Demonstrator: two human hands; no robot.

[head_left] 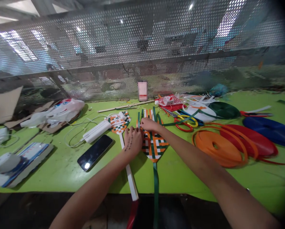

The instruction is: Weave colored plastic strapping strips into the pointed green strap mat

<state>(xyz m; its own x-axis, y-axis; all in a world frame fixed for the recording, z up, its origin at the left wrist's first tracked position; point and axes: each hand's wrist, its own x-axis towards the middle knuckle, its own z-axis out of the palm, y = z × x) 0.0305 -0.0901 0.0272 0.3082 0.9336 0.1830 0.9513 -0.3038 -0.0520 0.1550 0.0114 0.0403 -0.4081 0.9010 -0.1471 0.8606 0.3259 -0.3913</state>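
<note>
In the head view, a leaf-shaped woven piece (154,149) of orange, white and green plastic strips lies on the table in front of me. A long green tail strip (156,181) runs from its lower point over the table edge. My right hand (150,125) is closed at its upper left side, pinching a green strip (139,117). Beside it, my left hand (134,140) has its fingers curled at the weave's left edge, close to the same strip; its fingertips are partly hidden. A smaller woven piece (118,124) with a white handle (132,184) lies left of my hands.
A phone (95,153) and a white corded block (97,131) lie left. Orange (204,148), red (263,143), blue (271,128) and green (224,110) strip coils sit right, near scissors (184,125). A perforated metal screen (109,57) stands behind.
</note>
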